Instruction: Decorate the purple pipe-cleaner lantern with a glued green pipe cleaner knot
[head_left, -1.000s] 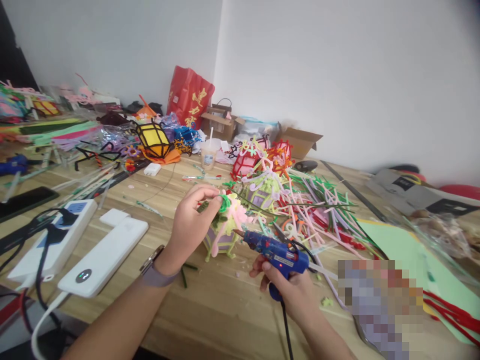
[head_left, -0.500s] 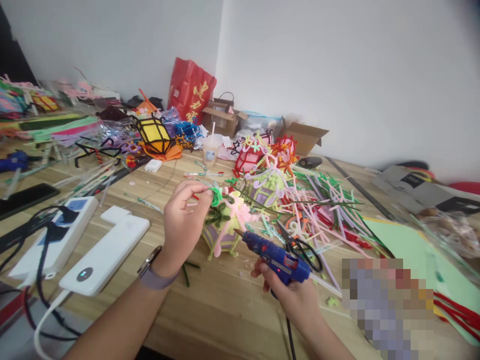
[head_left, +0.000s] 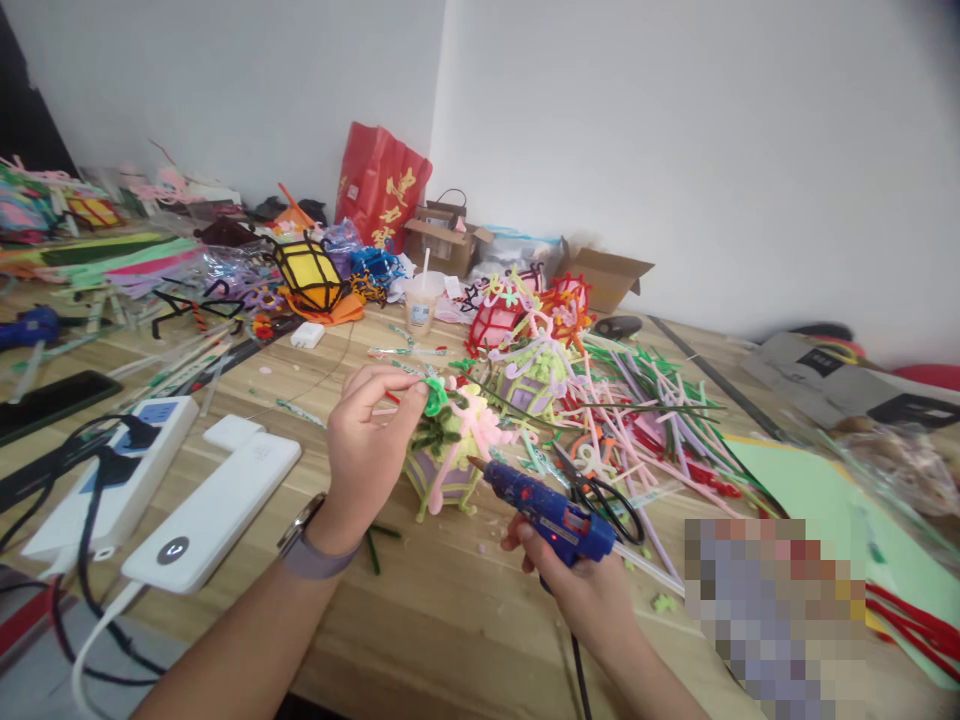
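Both grips closed: left (head_left: 373, 430) on green curl (head_left: 434, 398), right (head_left: 576, 572) around glue gun (head_left: 546, 510)

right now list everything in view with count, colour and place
near lantern: one, purple and lime, centre
glue gun: one, blue, right of centre
green piece: one, green, left of centre
other lanterns: several, mixed, behind
stems: many, mixed, right
scissors: one, black, beside glue gun
cup: one, pale, farther back
bag: one, red, back
open boxes: two, brown, back
clutter: uncountable, mixed, back left
power bank: one, white, left
power strip: one, white, left
phone: one, black, left edge
sheet: one, green, right
table: one, brown, beneath
left grip: one, bare, on green piece
right grip: one, bare, on glue gun
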